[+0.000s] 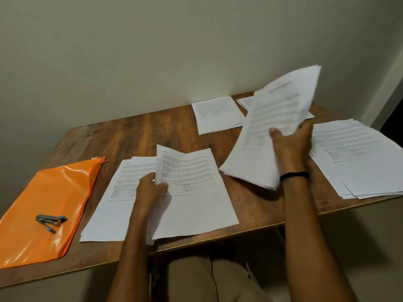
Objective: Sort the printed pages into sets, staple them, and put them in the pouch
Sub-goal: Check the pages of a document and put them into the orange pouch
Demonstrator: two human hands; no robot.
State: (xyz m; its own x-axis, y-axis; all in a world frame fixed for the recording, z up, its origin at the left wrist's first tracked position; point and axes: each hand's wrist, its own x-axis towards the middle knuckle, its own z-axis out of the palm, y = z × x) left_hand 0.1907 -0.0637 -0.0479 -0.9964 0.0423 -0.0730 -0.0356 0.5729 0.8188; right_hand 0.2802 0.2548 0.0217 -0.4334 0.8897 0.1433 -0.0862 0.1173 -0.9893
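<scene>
A thick sheaf of white printed pages (268, 118) is raised off the table, tilted up and away, gripped at its lower edge by the right hand (290, 149), thumb across the printed face and fingers curled behind. The left hand (150, 188) pinches the near-left edge of a single white printed sheet (192, 203), thumb on top, lifting that edge off a flat pile of printed sheets (109, 214) under and left of it. Just right of the right hand lies a loosely fanned stack of printed pages (366, 162); beyond the sheaf lie a flat printed sheet (218, 115) and, partly hidden, another small pile (245, 102). Well left of the left hand, a glossy orange zip pouch (54, 182) lies on the brown wood-grain table (130, 136) with a small metal stapler (51, 221) on top. The sheaf is held by one edge only, so inner pages could slide out and land on the wrong pile, mixing sets; the fanned stack overhangs the table edge and could be knocked off by the right forearm.
</scene>
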